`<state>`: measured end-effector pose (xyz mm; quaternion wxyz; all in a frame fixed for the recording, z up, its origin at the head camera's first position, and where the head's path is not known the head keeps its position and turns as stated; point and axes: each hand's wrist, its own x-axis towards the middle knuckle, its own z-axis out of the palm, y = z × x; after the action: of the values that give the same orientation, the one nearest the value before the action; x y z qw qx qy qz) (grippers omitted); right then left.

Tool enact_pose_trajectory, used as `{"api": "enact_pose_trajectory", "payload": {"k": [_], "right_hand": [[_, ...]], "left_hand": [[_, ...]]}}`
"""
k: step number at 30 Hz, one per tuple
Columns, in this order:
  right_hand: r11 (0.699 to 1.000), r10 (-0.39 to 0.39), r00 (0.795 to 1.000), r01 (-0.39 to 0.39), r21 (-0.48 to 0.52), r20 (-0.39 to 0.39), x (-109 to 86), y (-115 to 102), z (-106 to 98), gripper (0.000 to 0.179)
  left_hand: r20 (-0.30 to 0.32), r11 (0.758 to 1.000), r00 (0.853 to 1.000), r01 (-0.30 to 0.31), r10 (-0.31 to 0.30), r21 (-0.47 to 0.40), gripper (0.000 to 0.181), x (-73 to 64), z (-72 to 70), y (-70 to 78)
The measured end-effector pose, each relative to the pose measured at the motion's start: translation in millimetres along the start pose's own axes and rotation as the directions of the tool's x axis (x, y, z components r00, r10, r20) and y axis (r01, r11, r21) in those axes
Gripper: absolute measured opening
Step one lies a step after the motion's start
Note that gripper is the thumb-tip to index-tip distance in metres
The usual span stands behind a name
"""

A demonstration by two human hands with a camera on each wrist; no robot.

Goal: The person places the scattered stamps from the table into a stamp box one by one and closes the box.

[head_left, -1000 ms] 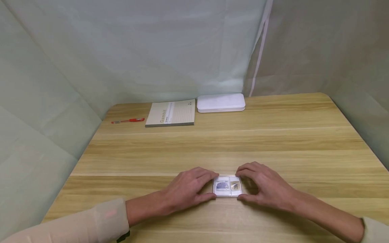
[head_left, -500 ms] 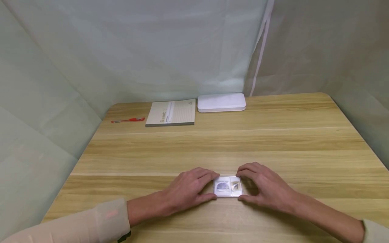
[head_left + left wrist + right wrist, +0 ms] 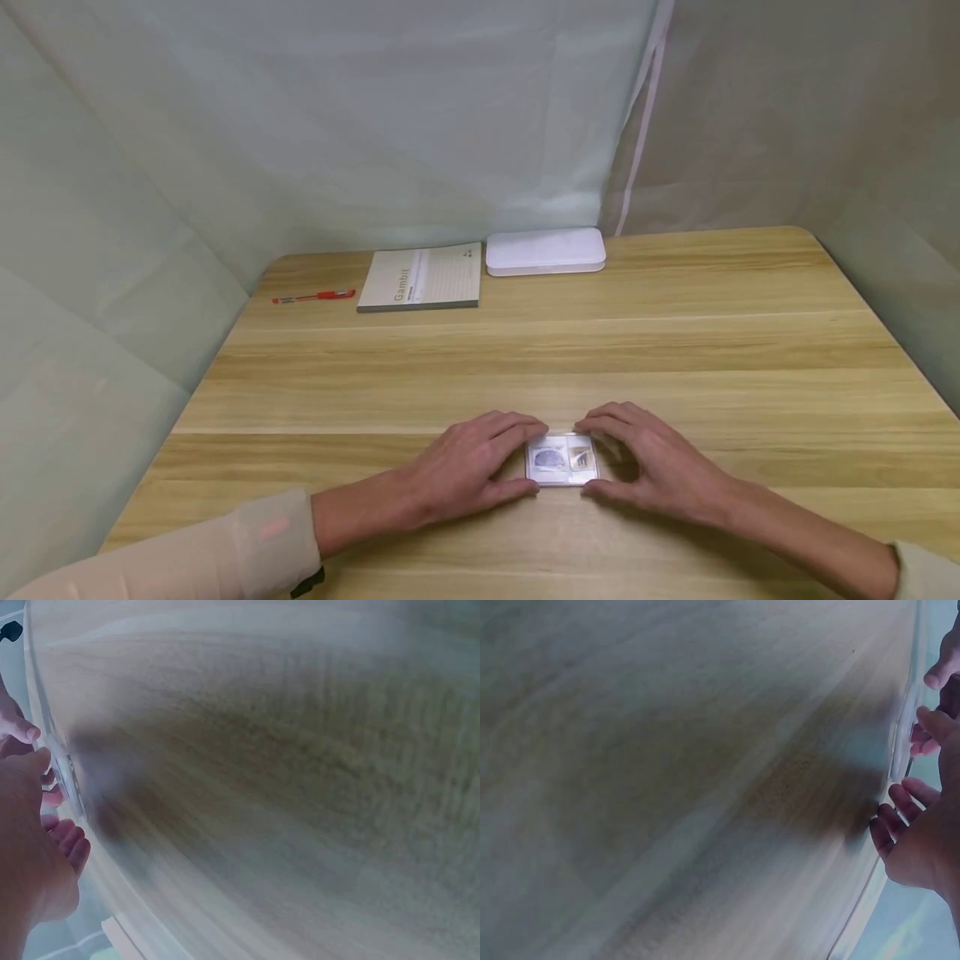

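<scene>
On the table, near its front, lies a small flat clear case (image 3: 561,460) with two stamp-like pictures inside, a bluish one on the left and a brownish one on the right. My left hand (image 3: 468,462) grips its left end, thumb at the near edge and fingers at the far edge. The right hand (image 3: 660,458) holds the other end the same way. Both wrist views show the case only edge-on, low at the tabletop, with the left hand (image 3: 37,840) and right hand (image 3: 922,832) beside it.
At the back of the wooden table (image 3: 637,350) stand a white rounded box (image 3: 546,252) and a notebook (image 3: 422,279) marked "Gambit". A red pen (image 3: 315,297) lies left of them. Pale cloth (image 3: 375,125) hangs around the table.
Fingertips of both hands have slid slightly inward along the case's edges, left hand to the right and right hand to the left. The case stays almost in place.
</scene>
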<state>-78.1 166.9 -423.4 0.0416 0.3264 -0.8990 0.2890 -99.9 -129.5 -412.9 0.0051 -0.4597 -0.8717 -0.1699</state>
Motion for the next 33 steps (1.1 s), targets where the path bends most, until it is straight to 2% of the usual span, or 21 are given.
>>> {"api": "enact_pose_trajectory", "payload": {"k": [12, 19, 27, 33], "right_hand": [[1.000, -0.007, 1.000, 0.007, -0.005, -0.025, 1.8, -1.4, 4.4, 0.059], [1.000, 0.004, 1.000, -0.004, 0.001, -0.028, 2.4, -0.2, 5.6, 0.058], [1.000, -0.009, 0.999, 0.008, -0.007, -0.053, 1.4, -1.6, 7.7, 0.057], [1.000, 0.002, 0.999, -0.003, -0.018, -0.047, 1.3, -0.7, 9.0, 0.061]], "left_hand": [[0.026, 1.000, 1.000, 0.007, -0.007, -0.021, 0.059, 1.1, 1.0, 0.9], [0.029, 1.000, 1.000, 0.012, -0.011, -0.022, 0.058, 3.7, 1.0, 1.7], [0.047, 0.999, 0.998, 0.045, -0.045, -0.018, 0.059, 5.1, 0.0, 3.1], [0.038, 0.999, 0.999, 0.035, -0.034, -0.016, 0.057, 7.5, -1.4, 2.4]]}}
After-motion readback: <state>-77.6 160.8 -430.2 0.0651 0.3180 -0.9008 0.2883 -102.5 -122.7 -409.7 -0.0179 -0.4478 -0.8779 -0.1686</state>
